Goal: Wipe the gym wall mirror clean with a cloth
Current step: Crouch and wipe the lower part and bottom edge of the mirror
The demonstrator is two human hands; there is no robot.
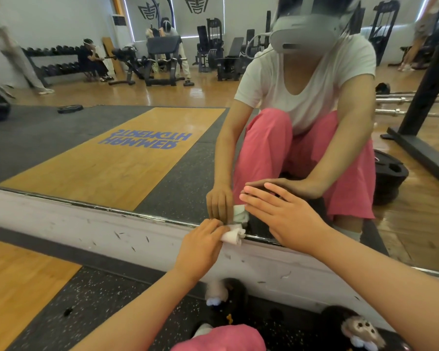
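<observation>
The wall mirror (117,148) fills the upper part of the head view, and its metal bottom edge runs down to the right above a scuffed white baseboard (91,229). My left hand (203,247) grips a small bunched white cloth (232,235) and holds it against the mirror's bottom edge. My right hand (281,214) lies flat on the glass just right of the cloth, fingers straight and pointing left. Both hands and the cloth show again as reflections just above.
I crouch close to the wall on black rubber flooring (94,300), my pink-trousered knee (221,338) and slippers (357,330) at the bottom. The mirror reflects a lifting platform, weight plates, a rack post at the right, gym machines and several people far behind.
</observation>
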